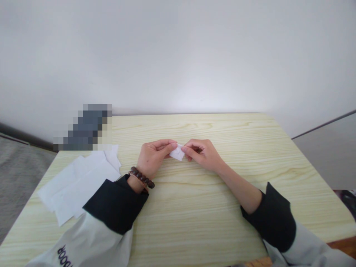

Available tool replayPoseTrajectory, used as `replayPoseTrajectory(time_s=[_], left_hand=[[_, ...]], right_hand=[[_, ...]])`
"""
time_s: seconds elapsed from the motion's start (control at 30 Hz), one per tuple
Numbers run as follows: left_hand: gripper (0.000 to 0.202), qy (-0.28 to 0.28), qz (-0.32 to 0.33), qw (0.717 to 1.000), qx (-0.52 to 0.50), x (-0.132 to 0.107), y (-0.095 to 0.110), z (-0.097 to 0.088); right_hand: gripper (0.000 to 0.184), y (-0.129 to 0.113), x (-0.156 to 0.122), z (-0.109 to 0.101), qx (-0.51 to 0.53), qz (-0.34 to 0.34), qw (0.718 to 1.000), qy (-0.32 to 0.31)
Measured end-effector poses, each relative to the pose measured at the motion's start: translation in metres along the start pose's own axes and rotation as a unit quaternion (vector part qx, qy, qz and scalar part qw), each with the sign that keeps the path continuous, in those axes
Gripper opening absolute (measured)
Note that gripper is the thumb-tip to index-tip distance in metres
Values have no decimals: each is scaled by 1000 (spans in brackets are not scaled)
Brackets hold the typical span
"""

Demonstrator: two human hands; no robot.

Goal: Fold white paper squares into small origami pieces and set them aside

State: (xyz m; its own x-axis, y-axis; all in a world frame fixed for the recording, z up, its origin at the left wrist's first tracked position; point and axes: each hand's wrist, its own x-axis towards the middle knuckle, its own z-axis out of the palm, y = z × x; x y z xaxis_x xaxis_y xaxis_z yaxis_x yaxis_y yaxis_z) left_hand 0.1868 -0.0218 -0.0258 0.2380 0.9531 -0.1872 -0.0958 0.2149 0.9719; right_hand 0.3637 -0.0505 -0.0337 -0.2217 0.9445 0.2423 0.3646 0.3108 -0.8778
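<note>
- a small white paper [177, 153] is pinched by the left hand [154, 156] and the right hand [205, 154]
- a dark beaded bracelet [142, 177] is worn above the left hand
- white sheets [88, 180], partly hidden by the left sleeve [115, 205], are spread on the table [194, 218]

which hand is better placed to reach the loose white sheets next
Left, likely: the left hand is nearer the white sheets; the right hand is farther across the table. Both pinch the small folded paper, so the left would need to let go.
</note>
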Motion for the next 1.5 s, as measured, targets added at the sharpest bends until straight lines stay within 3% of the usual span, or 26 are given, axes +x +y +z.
replayPoseTrajectory(time_s=[0.17, 0.4, 0.77, 1.03, 1.33, 1.5], left_hand=[[32, -14, 4, 1000, 20, 0, 1, -2], [34, -80, -25, 996, 43, -1, 6, -4], [30, -57, -12, 996, 60, -4, 5, -1], [35, -109, -2, 991, 74, -3, 9, -1], [30, -102, -11, 989, 108, -5, 10, 2], [25, -111, -17, 986, 120, -5, 10, 0]], right_hand=[[27, 1, 0, 0, 10, 2, 1000, 1], [23, 4, -1, 1, 60, 16, 998, 27], [29, 3, 0, 0, 53, 25, 998, 19], [24, 4, 0, 2, 53, 25, 998, 38], [25, 1, -1, 0, 8, 6, 1000, 20], [25, 2, -1, 0, 40, 6, 999, 22]])
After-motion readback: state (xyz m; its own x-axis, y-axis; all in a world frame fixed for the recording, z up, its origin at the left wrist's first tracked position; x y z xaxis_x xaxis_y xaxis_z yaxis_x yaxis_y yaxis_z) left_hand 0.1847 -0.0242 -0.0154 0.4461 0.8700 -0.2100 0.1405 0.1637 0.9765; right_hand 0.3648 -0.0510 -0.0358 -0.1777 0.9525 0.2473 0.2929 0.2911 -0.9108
